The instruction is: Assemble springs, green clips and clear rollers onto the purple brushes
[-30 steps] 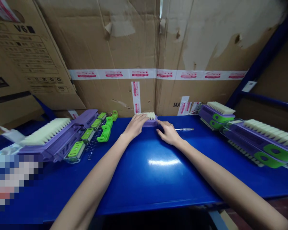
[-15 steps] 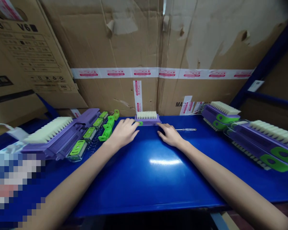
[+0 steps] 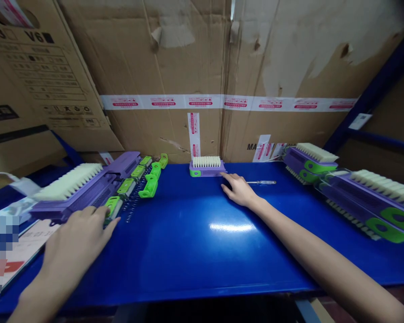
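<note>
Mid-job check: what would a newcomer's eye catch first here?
Likely the purple brush with cream bristles, at the far middle of the blue table. Then the bright green brackets to its left and the stacked purple brushes on the right. Torn, taped cardboard stands behind.

Left hand [image 3: 76, 237] at the purple casings [image 3: 92, 193], contact unclear, with right hand [image 3: 238, 189] near the lone purple brush [image 3: 207, 169].
</note>
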